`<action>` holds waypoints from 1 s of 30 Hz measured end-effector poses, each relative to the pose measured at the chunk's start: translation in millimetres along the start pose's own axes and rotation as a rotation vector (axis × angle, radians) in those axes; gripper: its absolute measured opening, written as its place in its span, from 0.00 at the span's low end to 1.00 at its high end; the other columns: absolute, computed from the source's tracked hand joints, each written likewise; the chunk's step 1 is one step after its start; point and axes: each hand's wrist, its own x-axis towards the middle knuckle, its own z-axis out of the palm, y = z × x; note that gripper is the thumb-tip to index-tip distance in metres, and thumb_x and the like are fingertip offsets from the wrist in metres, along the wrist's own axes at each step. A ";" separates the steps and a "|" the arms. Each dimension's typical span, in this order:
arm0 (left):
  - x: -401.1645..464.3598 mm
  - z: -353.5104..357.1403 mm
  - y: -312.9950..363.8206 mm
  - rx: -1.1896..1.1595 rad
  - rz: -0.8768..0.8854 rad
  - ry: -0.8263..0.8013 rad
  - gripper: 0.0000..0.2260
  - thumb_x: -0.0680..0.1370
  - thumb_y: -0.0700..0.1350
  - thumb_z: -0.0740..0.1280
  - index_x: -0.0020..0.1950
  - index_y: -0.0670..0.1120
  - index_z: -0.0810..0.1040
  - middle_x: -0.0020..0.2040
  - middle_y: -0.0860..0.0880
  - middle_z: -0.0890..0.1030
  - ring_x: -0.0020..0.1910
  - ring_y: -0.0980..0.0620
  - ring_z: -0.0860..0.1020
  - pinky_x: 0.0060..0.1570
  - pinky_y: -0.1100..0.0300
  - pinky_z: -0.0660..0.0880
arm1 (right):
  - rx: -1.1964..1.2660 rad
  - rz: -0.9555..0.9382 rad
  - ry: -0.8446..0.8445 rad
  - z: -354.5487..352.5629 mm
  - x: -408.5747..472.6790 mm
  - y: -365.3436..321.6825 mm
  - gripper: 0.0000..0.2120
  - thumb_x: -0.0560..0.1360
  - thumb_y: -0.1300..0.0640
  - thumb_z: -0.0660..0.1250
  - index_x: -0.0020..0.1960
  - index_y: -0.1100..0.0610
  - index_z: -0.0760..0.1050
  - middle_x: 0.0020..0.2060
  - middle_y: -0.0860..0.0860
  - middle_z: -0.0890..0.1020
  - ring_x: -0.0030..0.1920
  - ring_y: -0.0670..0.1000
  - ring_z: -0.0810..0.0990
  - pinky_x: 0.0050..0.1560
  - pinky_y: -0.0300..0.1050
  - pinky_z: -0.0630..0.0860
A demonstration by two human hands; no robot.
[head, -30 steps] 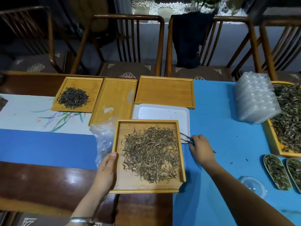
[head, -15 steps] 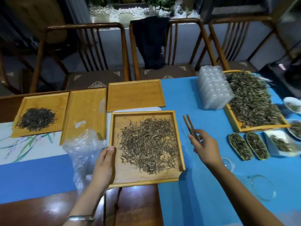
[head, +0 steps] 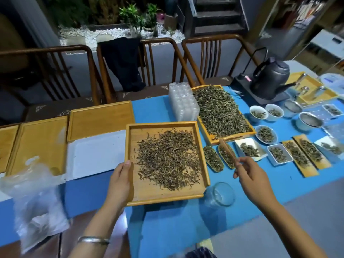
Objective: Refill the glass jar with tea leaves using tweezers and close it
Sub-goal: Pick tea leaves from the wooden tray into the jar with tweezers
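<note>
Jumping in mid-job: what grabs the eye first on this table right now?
Dead centre is the wooden tray of brown tea leaves, its near-left edge gripped by the left hand. Just right of it the right hand holds bamboo tweezers above the clear glass jar on the blue cloth. Further back right, a larger tray of greener leaves sits before a black kettle.

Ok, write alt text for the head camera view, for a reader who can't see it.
A person's left hand holds the near-left edge of a wooden tray of brown tea leaves, while the right hand holds wooden tweezers above the blue table cover. A clear glass jar stands beside the tray's near-right corner, with more trays and dishes of tea to the right.
</note>
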 end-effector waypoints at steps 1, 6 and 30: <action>-8.5 13.5 -0.2 -0.006 -0.003 0.017 0.13 0.83 0.54 0.58 0.54 0.48 0.79 0.49 0.52 0.81 0.48 0.55 0.78 0.46 0.62 0.71 | 0.000 -0.009 -0.035 -9.3 1.0 9.5 0.03 0.79 0.52 0.61 0.51 0.50 0.72 0.31 0.47 0.81 0.24 0.43 0.72 0.26 0.40 0.69; -43.4 70.4 -12.3 -0.019 -0.012 0.149 0.11 0.83 0.53 0.58 0.50 0.52 0.78 0.45 0.56 0.79 0.45 0.60 0.77 0.46 0.69 0.71 | -0.049 -0.129 -0.227 -44.3 5.0 40.7 0.04 0.79 0.51 0.62 0.45 0.45 0.70 0.34 0.48 0.81 0.23 0.44 0.73 0.22 0.36 0.66; -78.1 90.8 -12.7 -0.011 -0.050 0.275 0.16 0.81 0.60 0.59 0.55 0.52 0.80 0.51 0.50 0.84 0.50 0.49 0.82 0.47 0.54 0.76 | -0.454 -0.490 -0.417 -51.5 5.4 51.1 0.11 0.76 0.47 0.66 0.52 0.54 0.76 0.45 0.47 0.84 0.41 0.52 0.82 0.35 0.47 0.76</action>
